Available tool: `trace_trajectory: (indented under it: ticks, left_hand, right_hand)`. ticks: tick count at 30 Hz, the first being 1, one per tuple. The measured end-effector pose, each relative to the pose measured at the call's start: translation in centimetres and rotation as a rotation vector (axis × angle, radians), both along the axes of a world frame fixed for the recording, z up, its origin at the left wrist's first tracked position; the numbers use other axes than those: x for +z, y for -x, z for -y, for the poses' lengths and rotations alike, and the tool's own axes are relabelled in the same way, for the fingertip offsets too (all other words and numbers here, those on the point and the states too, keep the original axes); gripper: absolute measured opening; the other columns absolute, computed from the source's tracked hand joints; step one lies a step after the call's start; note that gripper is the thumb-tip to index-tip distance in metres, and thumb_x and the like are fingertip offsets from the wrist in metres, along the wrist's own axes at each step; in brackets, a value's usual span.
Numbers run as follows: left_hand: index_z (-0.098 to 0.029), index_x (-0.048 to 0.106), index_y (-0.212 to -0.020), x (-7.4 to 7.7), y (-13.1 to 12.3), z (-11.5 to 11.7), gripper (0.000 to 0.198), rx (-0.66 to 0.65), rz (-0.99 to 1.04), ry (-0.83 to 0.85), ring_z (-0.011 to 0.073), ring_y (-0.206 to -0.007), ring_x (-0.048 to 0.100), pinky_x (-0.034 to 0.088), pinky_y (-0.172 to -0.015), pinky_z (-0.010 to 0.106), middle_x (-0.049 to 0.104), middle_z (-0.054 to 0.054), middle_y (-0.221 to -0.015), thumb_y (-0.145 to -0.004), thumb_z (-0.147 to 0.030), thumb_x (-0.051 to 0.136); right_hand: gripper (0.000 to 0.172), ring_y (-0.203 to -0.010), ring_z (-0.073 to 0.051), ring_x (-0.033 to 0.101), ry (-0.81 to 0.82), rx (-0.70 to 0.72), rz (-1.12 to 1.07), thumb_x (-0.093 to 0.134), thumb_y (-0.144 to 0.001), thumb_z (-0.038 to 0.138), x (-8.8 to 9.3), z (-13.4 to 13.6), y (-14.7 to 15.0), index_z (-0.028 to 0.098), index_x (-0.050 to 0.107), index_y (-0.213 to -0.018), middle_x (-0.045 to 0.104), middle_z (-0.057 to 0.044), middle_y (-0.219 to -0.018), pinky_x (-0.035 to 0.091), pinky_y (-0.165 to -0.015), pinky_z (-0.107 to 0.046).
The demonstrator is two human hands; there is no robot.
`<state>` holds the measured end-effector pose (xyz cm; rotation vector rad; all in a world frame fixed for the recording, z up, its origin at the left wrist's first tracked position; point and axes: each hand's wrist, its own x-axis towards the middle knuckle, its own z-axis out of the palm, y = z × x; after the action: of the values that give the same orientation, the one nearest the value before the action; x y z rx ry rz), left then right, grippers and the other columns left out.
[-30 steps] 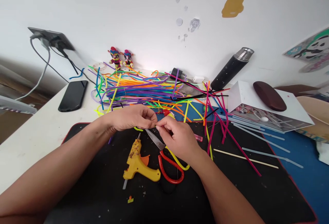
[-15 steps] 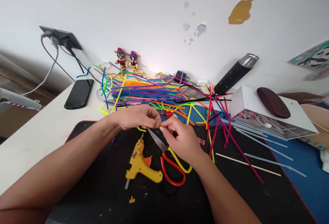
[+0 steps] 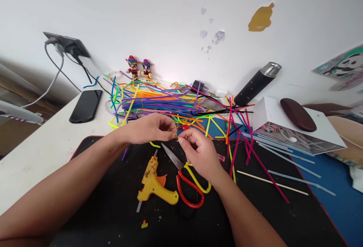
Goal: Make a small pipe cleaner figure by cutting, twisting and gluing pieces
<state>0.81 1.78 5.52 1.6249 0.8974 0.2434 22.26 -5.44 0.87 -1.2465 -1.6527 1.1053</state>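
My left hand (image 3: pixel 154 128) and my right hand (image 3: pixel 200 148) meet fingertip to fingertip above the black mat (image 3: pixel 107 201). Both are closed in a pinch around something tiny and yellowish, too small to name. Below them lie scissors (image 3: pixel 176 160) with one red and one yellow handle, blades pointing up and left. A yellow glue gun (image 3: pixel 151 180) rests left of the scissors, its nozzle pointing away from me. Near its lower end sits a small yellow and orange scrap (image 3: pixel 144 223). Just behind my fingers is a small red piece (image 3: pixel 185 127), partly hidden.
Behind my hands spreads a pile of coloured pipe cleaners (image 3: pixel 159 101). Two small figures (image 3: pixel 132 68) stand by the wall. A phone (image 3: pixel 86 106) lies left; a black flask (image 3: pixel 255 86), a white box (image 3: pixel 263 114), clear glue sticks (image 3: pixel 292 158) and a wooden stick (image 3: pixel 272 182) are right.
My fingertips have parted slightly, and my right fingers are a little more raised. The view has shifted slightly; the tools on the mat stay put.
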Motion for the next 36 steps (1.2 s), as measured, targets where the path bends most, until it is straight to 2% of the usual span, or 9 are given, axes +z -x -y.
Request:
trace_trajectory:
  ticks: [4, 9, 26, 30, 36]
  left_hand:
    - [-0.018, 0.064, -0.079, -0.1, -0.2, 0.4, 0.013, 0.011, -0.083, -0.097, 0.0107, -0.062, 0.038, 0.029, -0.057, 0.023, 0.048, -0.005, -0.069, -0.081, -0.031, 0.064]
    - [-0.018, 0.066, -0.082, 0.0, -0.6, 0.8, 0.014, 0.015, -0.153, -0.158, 0.0109, -0.062, 0.042, 0.031, -0.056, 0.023, 0.052, -0.005, -0.069, -0.081, -0.031, 0.064]
    - [-0.019, 0.068, -0.084, 0.3, -0.8, 1.3, 0.012, 0.005, -0.194, -0.227, 0.0112, -0.063, 0.046, 0.033, -0.055, 0.023, 0.055, -0.006, -0.069, -0.08, -0.029, 0.063]
    - [-0.019, 0.068, -0.084, 0.2, -0.8, 1.4, 0.011, 0.006, -0.188, -0.216, 0.0113, -0.063, 0.047, 0.034, -0.056, 0.023, 0.056, -0.006, -0.069, -0.08, -0.028, 0.063]
    - [-0.019, 0.067, -0.083, -0.2, -1.0, 1.4, 0.009, 0.036, -0.143, -0.182, 0.0106, -0.063, 0.043, 0.032, -0.056, 0.023, 0.053, -0.007, -0.069, -0.078, -0.026, 0.063]
  right_hand:
    - [0.013, -0.048, -0.012, 0.049, 0.036, -0.019, -0.05, 0.06, -0.1, 0.034, -0.1, 0.0, 0.1, 0.022, 0.063, -0.094, 0.051, 0.006, -0.059, 0.036, -0.049, -0.025]
    - [0.013, -0.049, -0.012, 0.049, 0.031, -0.007, -0.004, 0.059, -0.1, 0.033, 0.0, 0.0, 0.1, 0.022, 0.063, -0.094, 0.052, 0.006, -0.059, 0.036, -0.049, -0.025]
    - [0.007, -0.054, -0.011, 0.048, 0.015, 0.009, 0.054, 0.06, -0.095, 0.027, 0.0, 0.0, 0.3, 0.022, 0.061, -0.09, 0.054, 0.007, -0.061, 0.034, -0.053, -0.025]
    - [0.007, -0.05, -0.01, 0.045, 0.079, 0.005, 0.024, 0.061, -0.092, 0.026, 0.2, 0.1, 0.4, 0.023, 0.059, -0.086, 0.05, 0.008, -0.057, 0.031, -0.05, -0.025]
    - [0.009, -0.038, -0.009, 0.044, 0.266, 0.0, -0.154, 0.062, -0.09, 0.031, 0.5, 0.1, 0.6, 0.024, 0.057, -0.087, 0.047, 0.011, -0.052, 0.032, -0.043, -0.023]
